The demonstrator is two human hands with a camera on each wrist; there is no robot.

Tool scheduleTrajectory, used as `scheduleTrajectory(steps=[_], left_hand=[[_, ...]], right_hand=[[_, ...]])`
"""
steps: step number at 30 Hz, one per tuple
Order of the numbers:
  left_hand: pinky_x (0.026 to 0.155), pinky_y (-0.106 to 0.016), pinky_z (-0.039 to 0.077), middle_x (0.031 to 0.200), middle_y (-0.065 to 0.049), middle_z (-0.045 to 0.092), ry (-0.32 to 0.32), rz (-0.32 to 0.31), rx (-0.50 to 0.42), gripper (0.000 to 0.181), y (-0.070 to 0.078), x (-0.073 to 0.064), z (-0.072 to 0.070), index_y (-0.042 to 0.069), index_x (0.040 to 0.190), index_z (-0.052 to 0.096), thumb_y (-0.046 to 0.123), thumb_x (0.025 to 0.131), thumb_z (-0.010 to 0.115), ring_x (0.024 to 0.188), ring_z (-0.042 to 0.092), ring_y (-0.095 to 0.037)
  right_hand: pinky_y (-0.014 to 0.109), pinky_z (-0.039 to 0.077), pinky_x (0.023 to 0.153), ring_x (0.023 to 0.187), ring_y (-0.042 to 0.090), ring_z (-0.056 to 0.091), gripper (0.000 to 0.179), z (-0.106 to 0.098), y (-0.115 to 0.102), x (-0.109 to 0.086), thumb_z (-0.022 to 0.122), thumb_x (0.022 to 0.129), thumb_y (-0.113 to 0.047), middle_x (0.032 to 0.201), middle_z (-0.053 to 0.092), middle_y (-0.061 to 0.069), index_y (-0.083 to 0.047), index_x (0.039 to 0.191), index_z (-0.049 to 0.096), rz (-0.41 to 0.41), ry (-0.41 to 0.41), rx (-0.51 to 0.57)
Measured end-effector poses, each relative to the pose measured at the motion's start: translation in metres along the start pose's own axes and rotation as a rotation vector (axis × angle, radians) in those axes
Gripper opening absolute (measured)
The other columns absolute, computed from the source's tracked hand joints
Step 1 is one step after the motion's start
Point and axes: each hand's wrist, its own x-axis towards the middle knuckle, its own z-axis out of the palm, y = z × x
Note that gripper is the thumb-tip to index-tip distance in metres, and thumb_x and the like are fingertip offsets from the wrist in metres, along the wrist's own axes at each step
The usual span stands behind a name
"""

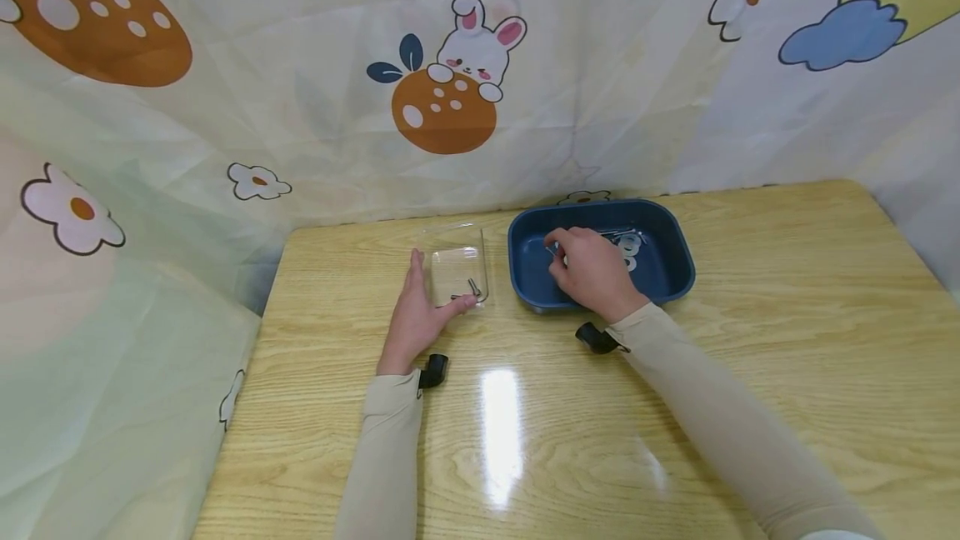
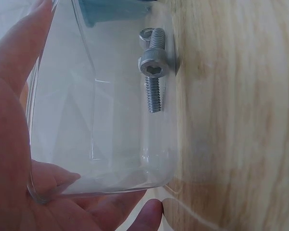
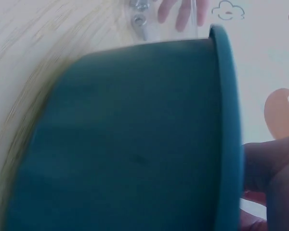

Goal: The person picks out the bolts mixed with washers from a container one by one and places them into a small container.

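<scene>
My left hand [image 1: 420, 315] holds a clear plastic box [image 1: 442, 240] at its near left corner, thumb along the near side and fingers at the left wall. Silver hex-socket bolts [image 2: 153, 67] lie crossed inside the box, against its bottom edge in the left wrist view. My right hand [image 1: 596, 269] reaches into a blue tray [image 1: 678, 269] from the near side. Thumb and forefinger pinch a small silver metal piece [image 1: 551, 251] over the tray's left part. In the right wrist view the tray wall hides the fingertips and most of what lies inside.
Pale washers [image 1: 630, 247] and several thin metal screws [image 1: 617, 232] lie in the tray's right half, beside the right hand. Box and tray stand side by side near the back edge of the wooden table [image 1: 787, 315]. A patterned cloth [image 1: 300, 132] hangs right behind them.
</scene>
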Motion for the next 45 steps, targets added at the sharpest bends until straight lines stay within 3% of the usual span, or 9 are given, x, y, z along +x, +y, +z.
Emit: scheduleTrajectory(steps=[12, 27, 36, 45], left_hand=[[0.108, -0.050, 0.021, 0.155, 0.002, 0.005, 0.001, 0.019, 0.020, 0.123, 0.001, 0.001, -0.001, 0.019, 0.149, -0.009, 0.062, 0.067, 0.071, 0.139, 0.013, -0.029], [0.109, -0.048, 0.021, 0.155, 0.001, 0.005, 0.008, 0.020, 0.024, 0.124, 0.000, 0.001, 0.001, 0.022, 0.149, -0.011, 0.065, 0.066, 0.070, 0.139, 0.012, -0.026], [0.109, -0.049, 0.020, 0.155, 0.000, 0.005, 0.009, 0.006, 0.023, 0.124, 0.001, 0.000, -0.001, 0.018, 0.149, -0.008, 0.065, 0.066, 0.070, 0.139, 0.012, -0.027], [0.109, -0.049, 0.021, 0.155, 0.000, 0.004, 0.008, 0.017, 0.025, 0.123, 0.001, 0.000, 0.000, 0.023, 0.149, -0.011, 0.065, 0.066, 0.070, 0.139, 0.012, -0.026]], right_hand=[[0.028, 0.041, 0.049, 0.065, 0.016, 0.050, 0.023, 0.007, -0.019, 0.001, 0.059, 0.083, -0.010, 0.081, 0.060, 0.003, -0.010, 0.105, 0.067, -0.084, 0.040, 0.026], [0.026, 0.043, 0.050, 0.066, 0.014, 0.051, 0.019, 0.015, -0.046, 0.009, 0.060, 0.083, -0.010, 0.079, 0.060, 0.000, -0.011, 0.100, 0.068, -0.149, 0.046, 0.012], [0.025, 0.044, 0.055, 0.068, 0.012, 0.050, 0.020, 0.023, -0.058, 0.014, 0.059, 0.085, -0.011, 0.078, 0.058, -0.002, -0.012, 0.102, 0.068, -0.156, 0.004, 0.017], [0.029, 0.050, 0.062, 0.079, 0.014, 0.055, 0.020, 0.033, -0.062, 0.019, 0.062, 0.085, -0.011, 0.090, 0.063, 0.000, -0.013, 0.104, 0.069, -0.191, -0.026, 0.016]])
